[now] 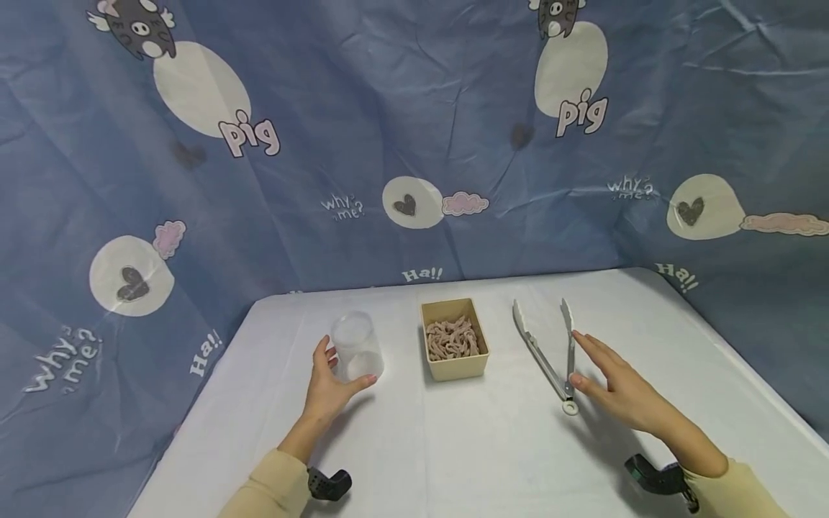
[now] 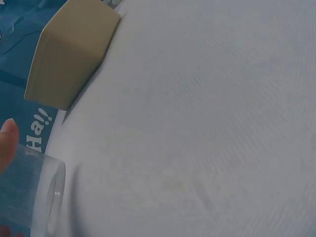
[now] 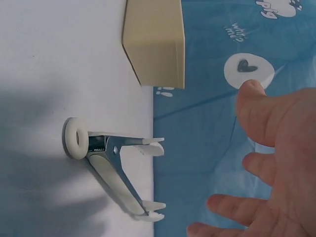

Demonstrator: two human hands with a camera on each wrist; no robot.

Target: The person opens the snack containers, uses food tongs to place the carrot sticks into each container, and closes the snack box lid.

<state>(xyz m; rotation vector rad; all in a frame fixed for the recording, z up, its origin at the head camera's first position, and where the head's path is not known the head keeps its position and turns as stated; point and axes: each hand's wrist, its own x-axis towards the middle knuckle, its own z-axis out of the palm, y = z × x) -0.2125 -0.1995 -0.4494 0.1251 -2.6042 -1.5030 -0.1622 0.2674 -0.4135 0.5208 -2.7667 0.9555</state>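
Note:
My left hand [image 1: 329, 385] is spread about a clear plastic cup [image 1: 360, 352] on the left of the white table. The thumb lies across the cup's near side, and the fingertips are right at its left edge. In the left wrist view, the thumb overlaps the wall of the cup [image 2: 22, 192]; most of the hand is out of frame. My right hand [image 1: 622, 392] hovers by the metal tongs [image 1: 547, 367], its fingers loosely extended and holding nothing. The tongs [image 3: 118, 170] lie with their arms spread apart, white tips pointing away and a white ring at the near end.
Between the hands stands a beige open box [image 1: 458, 369] holding strips of pinkish-brown, meat-like pieces [image 1: 451, 338]. A white cover spreads over the table [image 1: 479, 446]. Behind it hangs a blue printed cloth [image 1: 427, 129], which also runs along both sides.

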